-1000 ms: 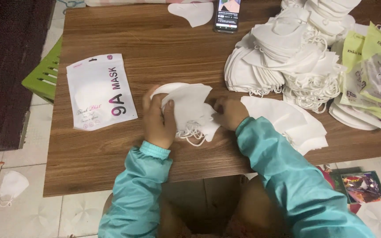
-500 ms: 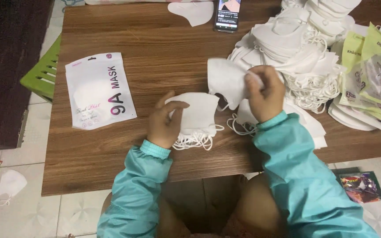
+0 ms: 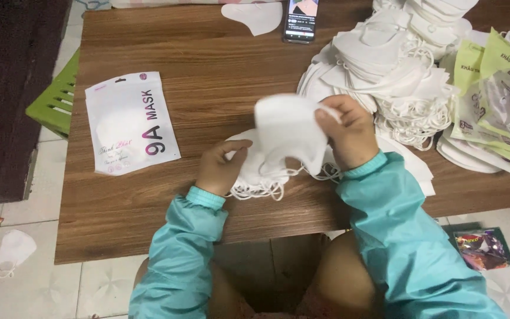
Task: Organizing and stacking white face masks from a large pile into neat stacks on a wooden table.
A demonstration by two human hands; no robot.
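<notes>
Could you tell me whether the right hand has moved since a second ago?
Yes. The right hand has lifted a white mask off the small stack and now sits farther up the table, nearer the phone.

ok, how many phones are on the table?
1: a black rectangular smartphone lying flat at the far edge of the brown wooden table, screen lit. Others could be hidden under the mask piles.

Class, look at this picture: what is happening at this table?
A person in teal sleeves sits at a wooden table. The right hand holds up a white face mask, while the left hand rests on a small stack of masks. A white pouch lies left, a big mask pile right.
</notes>
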